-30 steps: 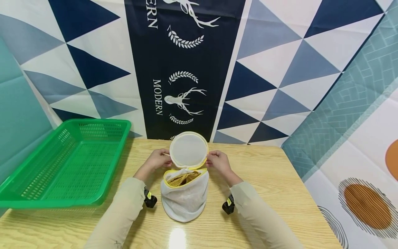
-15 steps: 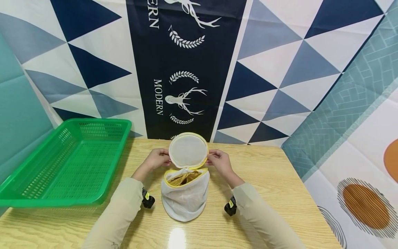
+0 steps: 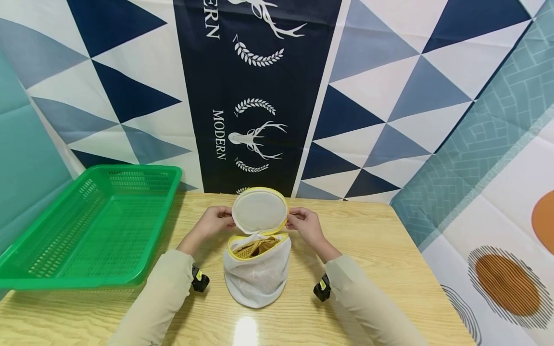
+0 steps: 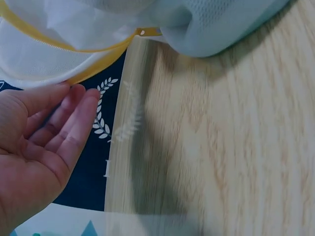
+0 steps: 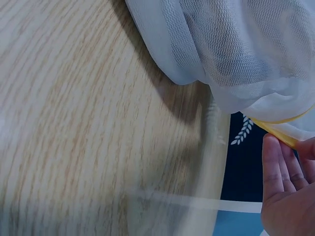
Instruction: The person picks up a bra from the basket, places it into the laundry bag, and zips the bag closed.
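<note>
The white mesh laundry bag (image 3: 258, 281) sits at the lower centre of the frame on the wood-grain table (image 3: 389, 240), yellow-edged mouth open — yellow-brown, partly perforated contents (image 3: 244, 252) visible inside. Its round mesh lid (image 3: 259, 210) stands raised above the mouth. My left hand (image 3: 212, 222) pinches the lid's left edge; my right hand (image 3: 307, 226) pinches the right edge. A green plastic basket (image 3: 86, 283) occupies the frame's left side.

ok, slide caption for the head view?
Left hand and right hand hold up the round lid of a yellow-trimmed white mesh bag, green basket at left.
</note>
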`<control>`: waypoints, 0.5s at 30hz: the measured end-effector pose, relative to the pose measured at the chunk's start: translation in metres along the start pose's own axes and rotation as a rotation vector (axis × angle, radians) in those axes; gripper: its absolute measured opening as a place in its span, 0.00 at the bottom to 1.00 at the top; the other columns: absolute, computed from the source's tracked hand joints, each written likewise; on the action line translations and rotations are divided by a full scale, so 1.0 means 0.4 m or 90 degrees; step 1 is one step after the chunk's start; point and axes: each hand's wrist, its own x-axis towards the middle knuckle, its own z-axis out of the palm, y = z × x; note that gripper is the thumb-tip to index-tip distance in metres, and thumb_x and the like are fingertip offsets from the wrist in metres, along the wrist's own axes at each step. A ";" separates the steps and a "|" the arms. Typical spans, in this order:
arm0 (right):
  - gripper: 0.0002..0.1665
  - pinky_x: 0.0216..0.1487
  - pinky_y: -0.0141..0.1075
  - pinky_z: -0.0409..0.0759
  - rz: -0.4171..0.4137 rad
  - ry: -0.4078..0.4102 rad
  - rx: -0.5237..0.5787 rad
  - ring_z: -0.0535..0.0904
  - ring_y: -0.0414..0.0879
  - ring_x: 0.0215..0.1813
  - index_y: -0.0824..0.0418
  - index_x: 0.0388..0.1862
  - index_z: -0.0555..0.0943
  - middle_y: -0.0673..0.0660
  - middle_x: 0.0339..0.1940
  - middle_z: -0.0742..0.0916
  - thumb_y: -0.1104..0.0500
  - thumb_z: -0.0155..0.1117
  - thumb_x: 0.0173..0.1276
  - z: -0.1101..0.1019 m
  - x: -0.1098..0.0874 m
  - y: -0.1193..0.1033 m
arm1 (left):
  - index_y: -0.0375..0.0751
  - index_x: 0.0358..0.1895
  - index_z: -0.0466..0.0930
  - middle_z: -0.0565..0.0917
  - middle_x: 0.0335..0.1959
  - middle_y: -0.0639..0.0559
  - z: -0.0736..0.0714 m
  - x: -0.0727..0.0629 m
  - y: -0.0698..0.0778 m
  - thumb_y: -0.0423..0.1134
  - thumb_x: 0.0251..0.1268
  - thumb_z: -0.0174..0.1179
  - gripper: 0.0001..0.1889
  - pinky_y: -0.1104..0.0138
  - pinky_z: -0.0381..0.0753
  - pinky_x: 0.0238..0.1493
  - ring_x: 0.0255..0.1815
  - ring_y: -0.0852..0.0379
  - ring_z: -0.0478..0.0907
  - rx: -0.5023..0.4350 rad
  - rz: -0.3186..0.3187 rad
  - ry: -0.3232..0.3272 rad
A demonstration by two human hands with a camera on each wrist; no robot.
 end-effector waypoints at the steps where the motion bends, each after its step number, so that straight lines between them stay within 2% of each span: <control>1: 0.12 0.34 0.31 0.83 0.001 -0.001 -0.001 0.81 0.39 0.27 0.75 0.46 0.77 0.65 0.34 0.85 0.70 0.56 0.65 0.000 0.000 -0.001 | 0.22 0.49 0.75 0.82 0.37 0.35 -0.003 -0.001 0.000 0.28 0.64 0.54 0.13 0.61 0.83 0.41 0.33 0.59 0.81 0.000 0.008 0.000; 10: 0.12 0.39 0.34 0.84 0.008 -0.011 -0.012 0.82 0.40 0.29 0.75 0.46 0.77 0.69 0.39 0.84 0.69 0.57 0.66 -0.004 -0.013 -0.006 | 0.22 0.47 0.77 0.82 0.40 0.32 -0.017 -0.020 0.005 0.30 0.65 0.55 0.13 0.55 0.82 0.45 0.36 0.54 0.82 0.026 0.041 -0.011; 15: 0.11 0.39 0.33 0.83 -0.001 -0.018 -0.021 0.83 0.40 0.31 0.74 0.46 0.77 0.69 0.41 0.84 0.69 0.57 0.66 -0.005 -0.017 -0.004 | 0.24 0.46 0.78 0.83 0.38 0.35 -0.019 -0.026 0.005 0.30 0.64 0.55 0.12 0.56 0.82 0.44 0.34 0.57 0.81 0.048 0.037 -0.015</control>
